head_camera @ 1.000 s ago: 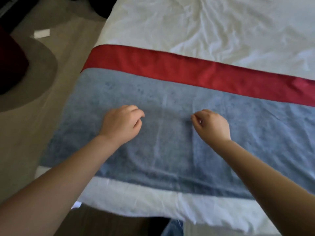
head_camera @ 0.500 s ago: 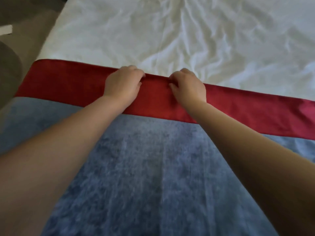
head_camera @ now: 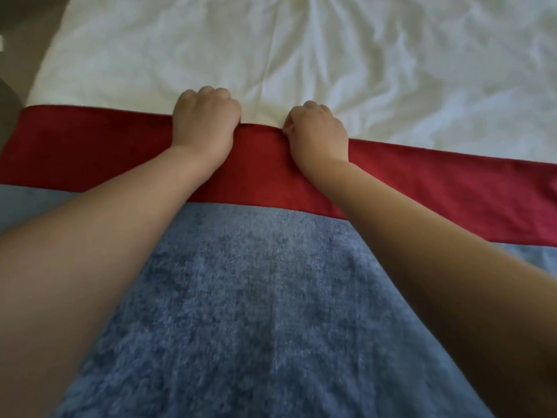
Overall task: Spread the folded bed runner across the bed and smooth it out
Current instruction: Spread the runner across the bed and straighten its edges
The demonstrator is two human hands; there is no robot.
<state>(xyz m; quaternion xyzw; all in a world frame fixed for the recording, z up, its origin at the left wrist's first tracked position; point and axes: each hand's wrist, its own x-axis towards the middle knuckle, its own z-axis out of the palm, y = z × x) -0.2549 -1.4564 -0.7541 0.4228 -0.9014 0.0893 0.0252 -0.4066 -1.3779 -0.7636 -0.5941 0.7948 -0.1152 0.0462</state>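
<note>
Both hands are closed on the cloth. The left hand [head_camera: 205, 122] and the right hand [head_camera: 316, 131] sit side by side, a short gap between them, each with its fingers curled over the far edge of the red band [head_camera: 90, 146] and gripping it. That band is the far border of the bed runner [head_camera: 256, 297], which lies across the bed [head_camera: 452, 40]. Its blue pile panel runs from the near side of the red band back under the person's forearms. Beyond the red band there is only the white sheet [head_camera: 331, 64], heavily creased. Off the band's left end a strip of floor [head_camera: 30, 13] shows past the mattress corner.

From where I stand the runner looks already opened out, so I take this to be the straightening step: seizing the far border to pull it taut and square. Between the two hands the edge bows up slightly, and to the right of them the red band slopes nearer than it does on the left. The next move, I would say, calls for an even tug away from the body. The grips then slide apart along the edge, and flat palms sweep the blue panel outward to press out what slack remains.
</note>
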